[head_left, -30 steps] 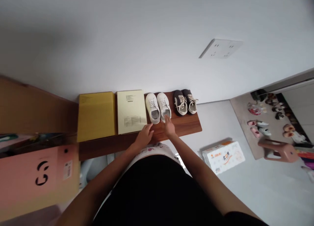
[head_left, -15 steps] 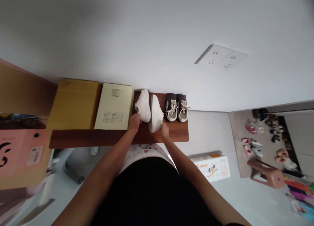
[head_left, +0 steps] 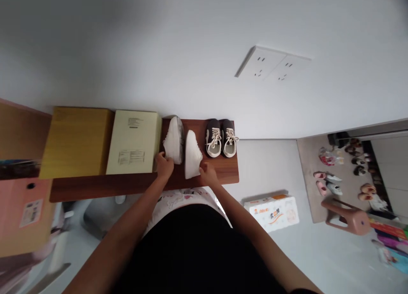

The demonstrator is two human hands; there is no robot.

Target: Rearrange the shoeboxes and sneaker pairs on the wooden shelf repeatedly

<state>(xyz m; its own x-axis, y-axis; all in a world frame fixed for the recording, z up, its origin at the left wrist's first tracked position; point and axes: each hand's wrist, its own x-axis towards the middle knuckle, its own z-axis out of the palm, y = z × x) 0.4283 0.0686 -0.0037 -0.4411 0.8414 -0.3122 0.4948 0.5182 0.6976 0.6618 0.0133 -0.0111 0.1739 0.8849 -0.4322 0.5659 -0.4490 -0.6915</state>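
Two white sneakers rest tilted on their sides on a brown wooden board (head_left: 219,173), with a narrow gap between them. My left hand (head_left: 165,165) is closed at the near end of the left white sneaker (head_left: 173,141), whose greyish sole faces the other shoe. On the right white sneaker (head_left: 192,156), my right hand (head_left: 208,174) grips the near end from its right side. Fingertips of both hands are partly hidden. Beside them on the board stands a pair of dark sneakers (head_left: 213,139) with cream laces, untouched.
Left of the shoes are a pale yellow box (head_left: 132,139) and a mustard box (head_left: 76,141). Behind the board rises a white wall with a socket panel (head_left: 274,63). A tissue pack (head_left: 272,213), a pink stool (head_left: 347,219) and several shoes are at the right.
The view has shifted, so the board and boxes appear further left. The left white sneaker has tipped, showing more of its sole. Both hands stay at the white sneakers.
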